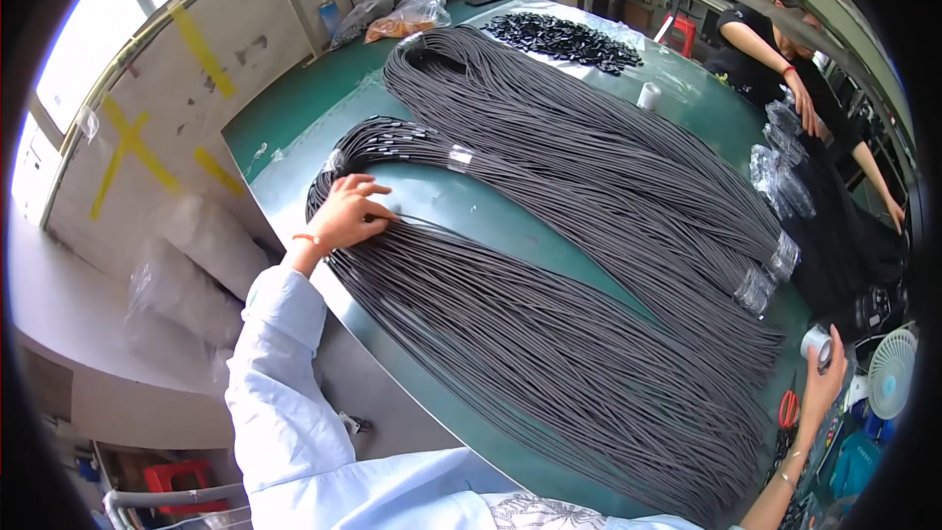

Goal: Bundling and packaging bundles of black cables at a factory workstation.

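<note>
A long bundle of dark grey cords [549, 334] fans across the green table toward its near right side. My left hand [351, 213] is closed on the cords at the bundle's looped left end, thumb and fingers bent over the strands. At the right edge of the table, my right hand [830, 373] grips a roll of white or clear tape [815, 344]. Behind the near bundle, another bundle of cords [549, 191] is bound with clear tape [459, 158]. A third, thicker looped bundle [589, 103] lies farther back.
Small black pieces [564, 39] are heaped at the table's far side. A white roll [649, 95] stands near them. Red-handled scissors [788, 409] and a small fan [892, 373] are at the right. Across the table, a person in black [751, 49] stands beside plastic-wrapped dark material [782, 182].
</note>
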`<state>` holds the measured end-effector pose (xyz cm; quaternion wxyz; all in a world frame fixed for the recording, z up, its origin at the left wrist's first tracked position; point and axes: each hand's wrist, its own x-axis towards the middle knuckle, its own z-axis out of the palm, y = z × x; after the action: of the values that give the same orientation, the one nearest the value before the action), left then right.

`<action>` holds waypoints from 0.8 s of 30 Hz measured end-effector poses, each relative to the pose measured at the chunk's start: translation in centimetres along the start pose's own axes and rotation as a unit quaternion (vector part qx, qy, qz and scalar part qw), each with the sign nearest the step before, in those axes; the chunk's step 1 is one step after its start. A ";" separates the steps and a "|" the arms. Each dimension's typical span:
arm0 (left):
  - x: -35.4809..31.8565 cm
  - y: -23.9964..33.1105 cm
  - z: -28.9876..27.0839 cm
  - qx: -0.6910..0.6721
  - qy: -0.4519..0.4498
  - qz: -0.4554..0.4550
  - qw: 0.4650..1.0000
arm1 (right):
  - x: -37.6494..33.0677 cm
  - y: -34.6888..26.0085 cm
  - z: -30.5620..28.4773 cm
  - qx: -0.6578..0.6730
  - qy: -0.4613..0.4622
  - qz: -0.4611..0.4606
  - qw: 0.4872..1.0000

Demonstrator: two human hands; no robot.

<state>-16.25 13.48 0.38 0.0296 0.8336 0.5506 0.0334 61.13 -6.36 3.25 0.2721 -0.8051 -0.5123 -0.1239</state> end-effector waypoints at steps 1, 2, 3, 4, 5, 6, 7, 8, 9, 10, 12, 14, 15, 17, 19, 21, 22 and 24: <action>-0.6 0.0 -0.6 -0.020 0.018 0.000 1.000 | 0.2 -2.7 -0.9 0.060 -0.041 0.054 0.996; -1.2 0.0 -1.4 -0.002 0.015 -0.042 0.999 | 0.1 -5.7 -0.7 0.203 -0.095 0.019 0.974; -2.1 0.3 -1.9 -0.021 0.040 -0.046 0.998 | -0.1 -8.9 -0.3 0.328 -0.125 0.007 0.936; -3.1 1.0 -2.1 -0.052 0.064 -0.008 0.997 | -0.8 -12.1 0.5 0.417 -0.181 -0.013 0.891; -4.2 1.9 -2.1 -0.070 0.071 0.007 0.995 | -0.9 -15.5 2.0 0.465 -0.252 -0.051 0.847; -5.3 3.0 -1.7 -0.088 0.078 0.016 0.993 | -1.6 -18.8 3.6 0.499 -0.312 -0.064 0.806; -6.7 4.4 -0.9 -0.055 0.062 0.056 0.995 | -2.2 -22.1 5.8 0.503 -0.355 -0.072 0.785; -8.3 5.8 0.1 -0.014 0.065 0.102 0.993 | -2.7 -25.5 8.3 0.511 -0.400 -0.083 0.756; -9.6 7.3 1.3 -0.034 0.019 0.095 0.995 | -3.5 -28.9 11.0 0.518 -0.417 -0.112 0.738; -10.6 8.4 2.2 -0.038 -0.006 0.119 0.992 | -4.1 -32.4 13.7 0.539 -0.433 -0.124 0.712; -12.2 9.2 2.9 -0.023 0.011 0.090 0.996 | -5.7 -39.1 18.8 0.547 -0.429 -0.115 0.710; -12.7 9.8 3.3 -0.044 0.012 0.063 0.997 | -7.3 -45.4 23.0 0.532 -0.392 -0.104 0.743; -12.8 9.8 3.1 -0.037 -0.002 0.081 0.996 | -8.1 -47.9 24.6 0.507 -0.375 -0.099 0.770; -12.9 9.6 2.5 -0.029 -0.037 0.094 0.994 | -9.6 -52.0 26.7 0.485 -0.353 -0.089 0.795; -13.2 9.1 1.7 -0.065 -0.032 0.135 0.988 | -10.6 -53.7 27.3 0.466 -0.358 -0.107 0.802; -13.4 8.6 0.9 -0.059 -0.044 0.160 0.984 | -10.7 -53.4 26.5 0.475 -0.359 -0.134 0.792; -13.4 8.3 0.6 -0.029 -0.028 0.162 0.986 | -10.6 -52.8 25.6 0.436 -0.344 -0.179 0.812; -12.7 7.9 0.2 0.042 0.030 0.184 0.982 | -10.1 -50.8 23.2 0.309 -0.349 -0.230 0.854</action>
<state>-14.00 -1.33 0.55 -0.0286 0.9199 0.3890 0.0399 9.50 15.74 -4.86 0.2735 -0.5291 -0.7562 0.2709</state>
